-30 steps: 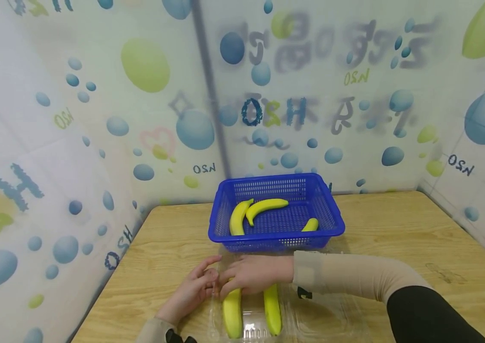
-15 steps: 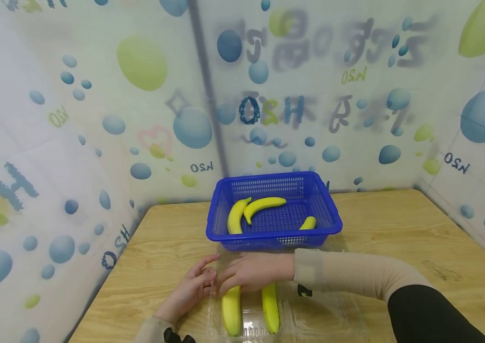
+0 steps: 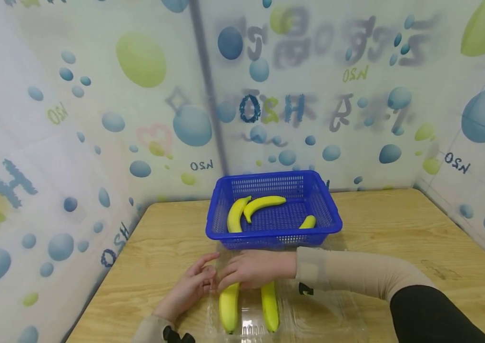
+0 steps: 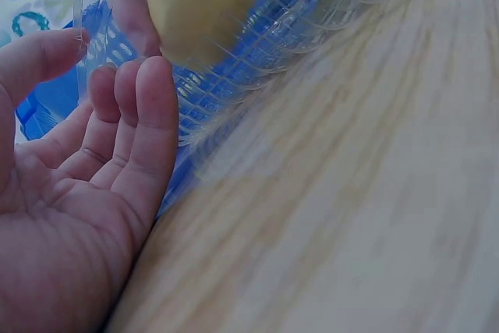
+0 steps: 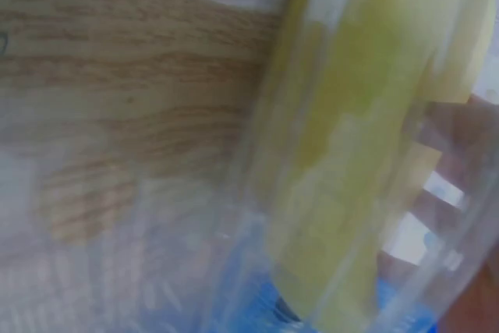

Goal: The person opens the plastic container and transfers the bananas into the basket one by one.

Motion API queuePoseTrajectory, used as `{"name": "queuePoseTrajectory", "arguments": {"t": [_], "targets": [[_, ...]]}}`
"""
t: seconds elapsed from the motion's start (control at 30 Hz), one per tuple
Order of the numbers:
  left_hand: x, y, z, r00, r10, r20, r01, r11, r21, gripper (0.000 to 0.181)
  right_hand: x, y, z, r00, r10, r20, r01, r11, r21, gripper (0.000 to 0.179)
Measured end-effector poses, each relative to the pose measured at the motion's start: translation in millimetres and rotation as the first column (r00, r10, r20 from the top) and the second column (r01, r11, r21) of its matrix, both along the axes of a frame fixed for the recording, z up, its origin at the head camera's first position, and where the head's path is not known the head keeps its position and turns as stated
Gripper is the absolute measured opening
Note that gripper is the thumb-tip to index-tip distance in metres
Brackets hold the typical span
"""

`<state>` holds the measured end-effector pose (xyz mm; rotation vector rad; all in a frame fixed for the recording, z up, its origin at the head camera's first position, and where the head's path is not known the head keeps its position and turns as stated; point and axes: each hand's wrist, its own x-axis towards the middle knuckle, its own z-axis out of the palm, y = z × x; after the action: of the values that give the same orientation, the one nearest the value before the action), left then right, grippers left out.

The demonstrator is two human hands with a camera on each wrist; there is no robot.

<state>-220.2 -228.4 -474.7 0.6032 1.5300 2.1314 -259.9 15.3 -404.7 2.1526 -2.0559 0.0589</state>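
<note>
A clear plastic clamshell box (image 3: pixel 248 314) lies spread out before me, a left banana (image 3: pixel 228 309) and a right banana (image 3: pixel 270 307) lengthwise in its left half. My left hand (image 3: pixel 188 290) pinches the box's left edge between thumb and index finger; its other fingers curl loosely beside the wall in the left wrist view. My right hand (image 3: pixel 253 270) reaches across the box from the right and grips the upper part of the left banana, hiding both bananas' far ends. In the right wrist view a banana (image 5: pixel 343 138) looms blurred behind clear plastic, fingers (image 5: pixel 460 138) beside it.
A blue plastic basket (image 3: pixel 274 235) stands just behind the box, with a curved banana (image 3: pixel 236 216), another banana (image 3: pixel 266 203) and a partly hidden one (image 3: pixel 308 222) in it. The wooden table (image 3: pixel 174 228) meets a patterned curtain at the back.
The left banana's near end has shifted slightly left within the box. Both hands keep nearly the same place, and the head view has shifted a little.
</note>
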Motion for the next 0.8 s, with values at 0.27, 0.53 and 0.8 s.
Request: {"name": "queuePoseTrajectory", "arguments": {"t": [0.27, 0.53, 0.8], "targets": [[0.2, 1.2, 0.4, 1.0, 0.01, 0.003, -0.01, 1.0, -0.021, 0.046, 2.8, 5, 8.1, 0.997, -0.058, 0.045, 0.057, 0.998, 0.032, 0.044], [0.2, 0.9, 1.7, 1.0, 0.023, 0.02, -0.023, 0.999, -0.031, 0.046, 3.3, 7, 12.5, 0.997, -0.062, 0.036, 0.061, 0.998, 0.034, 0.046], [0.4, 0.1, 2.5, 0.999, 0.018, 0.035, -0.017, 0.999, -0.034, 0.043, 8.7, 9, 20.7, 0.998, -0.057, 0.021, 0.056, 0.998, 0.031, 0.048]]}}
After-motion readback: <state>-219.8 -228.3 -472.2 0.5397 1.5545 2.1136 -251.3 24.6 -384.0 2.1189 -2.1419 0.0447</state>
